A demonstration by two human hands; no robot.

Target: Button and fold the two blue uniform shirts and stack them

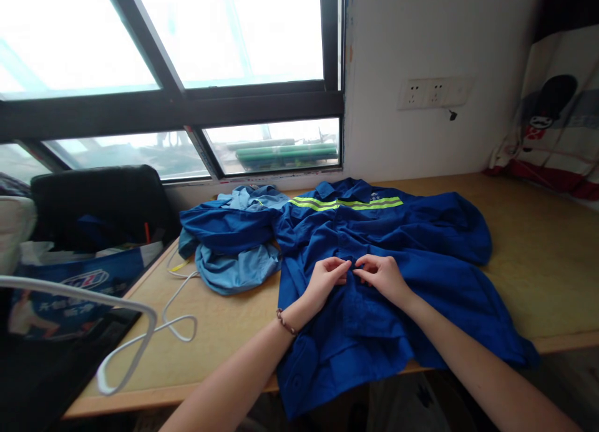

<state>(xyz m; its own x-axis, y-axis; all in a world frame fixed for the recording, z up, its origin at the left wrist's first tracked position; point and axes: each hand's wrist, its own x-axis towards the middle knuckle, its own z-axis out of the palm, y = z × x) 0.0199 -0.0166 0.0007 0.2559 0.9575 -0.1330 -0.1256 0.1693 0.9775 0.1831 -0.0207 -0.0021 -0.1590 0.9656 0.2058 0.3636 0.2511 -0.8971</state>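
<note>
A dark blue work jacket (pixel 388 232) lies spread on the table, its collar toward the window wall. Yellow-green and grey reflective bands cross its chest. Both hands meet at its front placket, below the bands. My left hand (pixel 330 274), with a braided bracelet at the wrist, pinches the placket edge between thumb and fingers. Just to the right, my right hand (pixel 381 273) has thumb and forefinger drawn together at the same edge. Whether a button lies between the fingertips I cannot make out. The jacket's lower hem hangs over the table's front edge.
Light and dark blue clothing (pixel 238 266) is bunched left of the jacket on the wooden table (pixel 219 338). A white cable (pixel 180 294) loops over the table's left side. Beyond are a black chair (pixel 98 201) and a blue printed bag (pixel 84 288). Wall sockets (pixel 435 93) sit above the table.
</note>
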